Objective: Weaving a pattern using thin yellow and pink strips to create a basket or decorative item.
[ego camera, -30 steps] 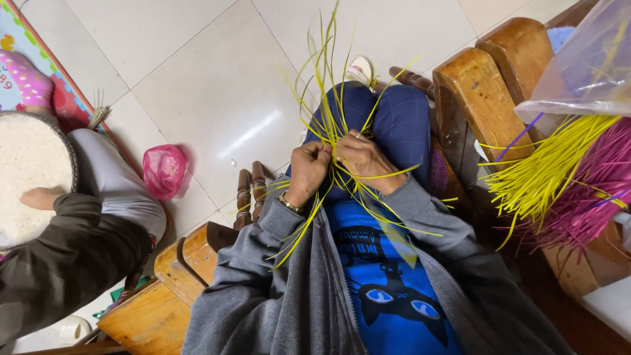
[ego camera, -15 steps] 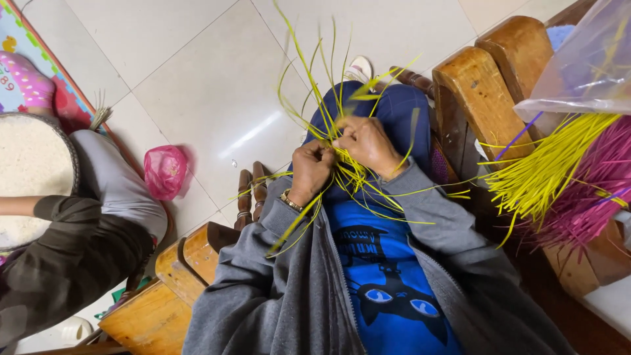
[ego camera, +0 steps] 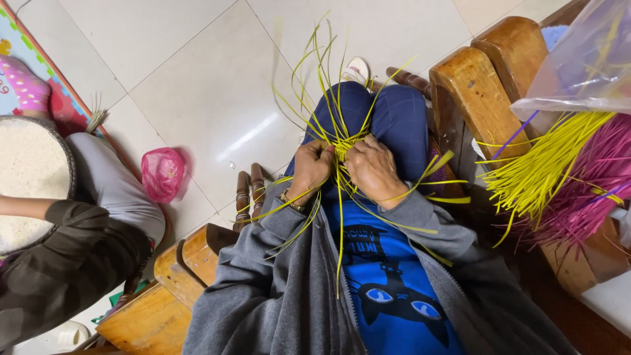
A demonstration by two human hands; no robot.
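- The left hand [ego camera: 310,169] and the right hand [ego camera: 373,169] meet in the middle of the view, above the person's lap, fingers curled and pinching the same bunch of yellow strips [ego camera: 332,98].
- The strips cross between the two hands; long ends fan upward toward the far floor, and others trail down over the blue shirt [ego camera: 388,276] and open grey jacket [ego camera: 276,296].
- A thin bracelet [ego camera: 289,200] sits on the left wrist.
- The knees, in dark blue trousers [ego camera: 388,115], lie just beyond the hands.
- Right of the hands stands a wooden armrest [ego camera: 476,92], and a matching one [ego camera: 171,289] lies near left.
- At the far right, a clear plastic bag [ego camera: 582,66], pale and crinkled, lies over a thick bundle of yellow strips [ego camera: 539,171] with a bundle of pink strips [ego camera: 585,197] just beside it.
- On the pale tiled floor [ego camera: 184,59] to the left lies a small pink plastic bag [ego camera: 162,173], crumpled into a ball.
- At the left edge another person's arm in a dark sleeve [ego camera: 66,263] rests by a round basket of white grains [ego camera: 26,177].
- A bright patterned mat [ego camera: 26,72] shows in the far left corner.
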